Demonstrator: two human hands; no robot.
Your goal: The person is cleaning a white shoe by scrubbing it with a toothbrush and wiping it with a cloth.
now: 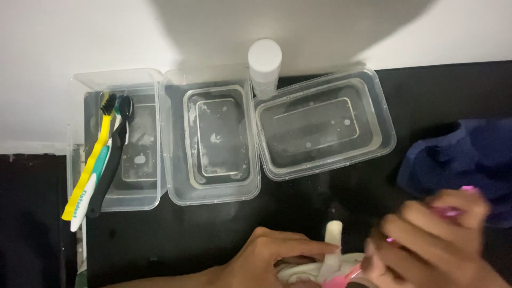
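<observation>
We see our left hand (277, 256) at about 6 o'clock, fingers curled and pinching a pale shoe (314, 269) at the bottom edge, index finger laid toward its white upright strip (333, 240). Our right hand (432, 240) at 4 o'clock is blurred, fingers bent around a pink brush (453, 210), though we cannot tell how firmly it grips. As we judge it, the scrubbing of the shoe is under way rather than finished, since shoe and brush sit close together low on the dark tabletop (213, 234). Three clear plastic tubs stand in a row from 10 to 1 o'clock: the left tub (144, 186) bears toothbrushes (98, 160) across its rim, the middle tub (176, 176) and right tub (384, 122) show cloudy residue. A white bottle (264, 61) stands at 12 o'clock between them, and a dark blue cloth (458, 154) lies at 3 o'clock, just beside the right hand.
</observation>
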